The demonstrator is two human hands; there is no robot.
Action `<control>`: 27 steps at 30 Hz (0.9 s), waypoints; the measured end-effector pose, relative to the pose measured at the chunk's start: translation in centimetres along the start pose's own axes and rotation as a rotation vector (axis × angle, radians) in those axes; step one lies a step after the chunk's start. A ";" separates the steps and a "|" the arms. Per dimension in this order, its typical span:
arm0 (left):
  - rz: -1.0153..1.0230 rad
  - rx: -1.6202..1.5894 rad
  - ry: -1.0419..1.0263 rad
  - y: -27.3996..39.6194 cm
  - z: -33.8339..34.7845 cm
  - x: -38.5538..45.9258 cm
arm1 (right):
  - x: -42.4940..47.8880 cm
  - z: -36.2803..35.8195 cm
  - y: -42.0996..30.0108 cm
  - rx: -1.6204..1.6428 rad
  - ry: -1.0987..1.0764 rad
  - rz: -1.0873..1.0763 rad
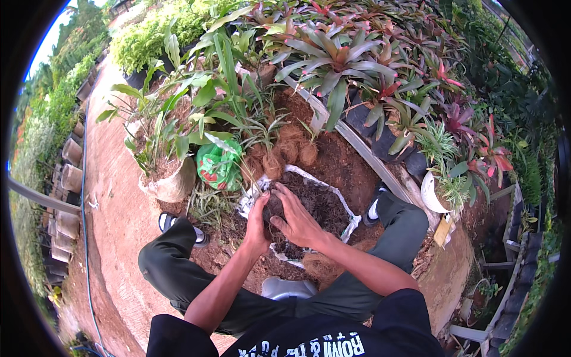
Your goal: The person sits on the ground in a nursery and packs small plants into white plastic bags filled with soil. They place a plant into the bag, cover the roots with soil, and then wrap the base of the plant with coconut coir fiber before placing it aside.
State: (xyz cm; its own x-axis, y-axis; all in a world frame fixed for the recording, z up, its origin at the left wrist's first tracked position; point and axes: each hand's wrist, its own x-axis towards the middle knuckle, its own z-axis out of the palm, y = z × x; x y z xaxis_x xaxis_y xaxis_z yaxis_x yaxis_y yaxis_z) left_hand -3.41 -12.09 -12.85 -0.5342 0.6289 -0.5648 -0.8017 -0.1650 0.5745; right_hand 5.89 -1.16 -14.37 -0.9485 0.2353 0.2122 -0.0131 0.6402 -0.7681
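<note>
My left hand and my right hand are cupped around a clump of dark potting mix, pressing it from both sides. A thin plant with a pale leaf appears to rise from the clump, leaning up and to the left; its roots are hidden. Below my hands lies an open white sack with its rim turned down, filled with dark, fibrous potting mix. Just beyond it, several small plants with fibre-wrapped root balls stand together. A loose wad of brown fibre rests near my right forearm.
A knotted green plastic bag and a potted leafy plant stand at the left. Bromeliads crowd behind a metal rail. A broken white pot sits at right. A blue hose runs along the path.
</note>
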 end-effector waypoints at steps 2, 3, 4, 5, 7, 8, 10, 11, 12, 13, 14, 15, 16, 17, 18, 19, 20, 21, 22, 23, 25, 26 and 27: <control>-0.056 -0.001 -0.083 1.1 0.1 -0.5 | 0.2 -0.7 0.6 0.020 0.039 0.053; -0.082 -0.003 -0.123 1.6 0.4 -0.9 | 0.4 -1.2 0.6 0.055 0.056 0.051; -0.054 0.051 -0.130 1.7 0.6 -0.9 | 0.6 -1.7 0.5 0.091 0.074 0.049; -0.020 0.091 -0.136 1.5 0.3 -0.7 | 0.8 -2.1 0.4 0.127 0.091 0.047; 0.050 0.167 -0.145 1.1 0.0 -0.3 | 0.9 -2.4 -0.1 0.112 0.097 0.007; 0.107 0.140 -0.168 0.8 -0.1 -0.3 | 0.9 -2.5 -0.5 0.102 0.087 -0.016; 0.088 0.134 -0.176 0.8 0.0 -0.6 | 0.9 -2.7 -0.7 0.089 0.079 -0.062; 0.079 0.131 -0.179 0.8 0.1 -0.7 | 0.8 -2.5 -0.8 0.087 0.078 -0.086; 0.066 0.108 -0.160 1.0 0.4 -1.0 | 0.7 -2.3 -0.9 0.086 0.078 -0.110; 0.053 0.085 -0.142 1.1 0.9 -1.4 | 0.6 -2.2 -0.9 0.077 0.069 -0.101; 0.039 0.063 -0.123 1.1 1.3 -1.7 | 0.6 -2.1 -0.8 0.068 0.060 -0.092; 0.032 0.069 -0.111 1.2 1.4 -1.9 | 0.6 -1.9 -0.9 0.060 0.050 -0.084; 0.023 0.075 -0.100 1.2 1.5 -2.1 | 0.5 -1.8 -0.9 0.057 0.053 -0.085; 0.015 0.081 -0.089 1.1 1.6 -2.2 | 0.5 -1.7 -1.1 0.054 0.056 -0.085; 0.038 0.085 -0.098 1.0 1.4 -2.0 | 0.4 -1.6 -1.2 0.052 0.059 -0.086; 0.061 0.089 -0.107 0.7 1.1 -1.7 | 0.3 -1.4 -1.3 0.058 0.065 -0.083; 0.084 0.093 -0.116 0.5 0.9 -1.4 | 0.2 -1.2 -1.3 0.063 0.070 -0.080; 0.091 0.094 -0.120 0.3 0.8 -1.3 | 0.2 -1.1 -1.4 0.067 0.077 -0.076; 0.098 0.096 -0.124 0.2 0.7 -1.2 | 0.2 -1.1 -1.5 0.078 0.074 -0.079; 0.105 0.098 -0.128 0.1 0.7 -1.2 | 0.2 -1.2 -1.6 0.088 0.070 -0.081; 0.129 0.115 -0.115 0.1 0.7 -1.1 | 0.3 -1.4 -1.8 0.100 0.067 -0.086; 0.141 0.124 -0.109 0.1 0.7 -1.1 | 0.3 -1.5 -1.9 0.101 0.067 -0.088; 0.134 0.145 -0.105 0.0 0.6 -1.1 | 0.3 -1.6 -1.9 0.102 0.068 -0.089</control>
State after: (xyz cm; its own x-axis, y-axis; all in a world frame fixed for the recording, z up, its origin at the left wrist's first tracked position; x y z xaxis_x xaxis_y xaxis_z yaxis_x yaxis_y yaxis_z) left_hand -2.71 -12.29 -11.86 -0.5964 0.6854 -0.4179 -0.6746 -0.1458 0.7236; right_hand 6.08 -1.17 -11.86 -0.9184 0.2325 0.3200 -0.1315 0.5837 -0.8013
